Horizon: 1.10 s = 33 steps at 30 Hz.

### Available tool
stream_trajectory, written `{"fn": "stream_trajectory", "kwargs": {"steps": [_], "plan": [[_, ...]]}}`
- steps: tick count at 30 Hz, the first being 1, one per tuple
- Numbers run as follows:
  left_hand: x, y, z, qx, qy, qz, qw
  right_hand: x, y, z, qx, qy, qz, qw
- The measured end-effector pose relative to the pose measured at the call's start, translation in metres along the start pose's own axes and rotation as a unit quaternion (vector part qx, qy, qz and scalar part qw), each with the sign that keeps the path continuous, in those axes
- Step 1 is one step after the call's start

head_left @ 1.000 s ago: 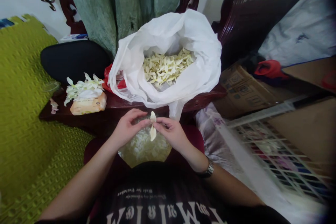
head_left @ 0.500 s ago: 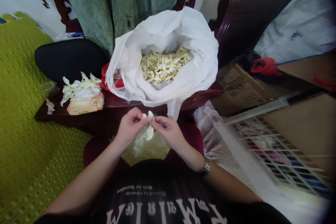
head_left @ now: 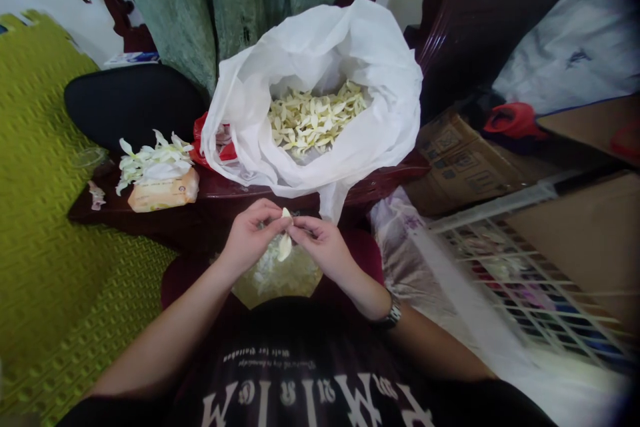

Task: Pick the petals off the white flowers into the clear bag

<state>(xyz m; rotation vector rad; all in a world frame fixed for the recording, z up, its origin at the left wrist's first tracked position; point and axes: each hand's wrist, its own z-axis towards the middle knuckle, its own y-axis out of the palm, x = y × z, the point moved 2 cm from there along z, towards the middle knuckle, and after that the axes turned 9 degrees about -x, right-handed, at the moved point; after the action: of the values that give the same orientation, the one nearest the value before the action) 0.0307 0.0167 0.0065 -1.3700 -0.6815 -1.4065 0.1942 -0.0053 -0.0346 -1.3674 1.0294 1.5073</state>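
Observation:
My left hand point(head_left: 251, 233) and my right hand point(head_left: 323, 245) meet in front of my chest, both pinching one pale cream flower bud point(head_left: 285, 243) between fingertips. Under the hands, on my lap, lies a clear bag of white petals point(head_left: 273, 273). Just beyond, a big white plastic bag point(head_left: 320, 90) stands open on a dark wooden table point(head_left: 215, 190), filled with cream flower buds point(head_left: 310, 120). A metal watch is on my right wrist point(head_left: 393, 315).
A heap of white-green petals point(head_left: 153, 161) lies on a tissue pack point(head_left: 163, 192) at the table's left. A black cushion point(head_left: 130, 107) sits behind. Green foam mat point(head_left: 45, 227) covers the left. Cardboard boxes point(head_left: 463, 160) and a white wire rack point(head_left: 530, 280) crowd the right.
My fingers have kept working at the bud in the same spot; the bud hangs a little lower from the pinch. The view has shifted slightly.

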Motion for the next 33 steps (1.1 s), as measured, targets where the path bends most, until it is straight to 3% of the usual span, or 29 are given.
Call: {"fn": "stream_trajectory", "kwargs": {"steps": [4,8,14,23,29,33], "plan": [[-0.005,0.003,-0.002,0.043,0.009,0.028,0.999,0.001,0.003,-0.001,-0.004,0.006,0.035,0.999],[-0.014,-0.002,-0.004,0.059,-0.033,-0.036,0.997,-0.001,-0.002,-0.001,0.029,0.011,0.044,0.999],[-0.013,-0.009,0.0,-0.006,-0.079,-0.094,0.992,-0.005,-0.008,-0.001,0.032,0.005,0.001,0.999],[-0.005,-0.011,0.008,0.021,-0.057,-0.099,0.993,-0.003,-0.007,0.001,0.035,0.017,0.054,0.998],[0.005,-0.006,0.013,-0.091,-0.024,-0.017,0.995,-0.009,-0.009,0.004,-0.002,-0.013,-0.036,0.999],[0.007,0.002,0.014,-0.056,-0.005,-0.01,0.998,-0.011,-0.006,0.006,-0.013,-0.023,-0.055,0.998]]}}
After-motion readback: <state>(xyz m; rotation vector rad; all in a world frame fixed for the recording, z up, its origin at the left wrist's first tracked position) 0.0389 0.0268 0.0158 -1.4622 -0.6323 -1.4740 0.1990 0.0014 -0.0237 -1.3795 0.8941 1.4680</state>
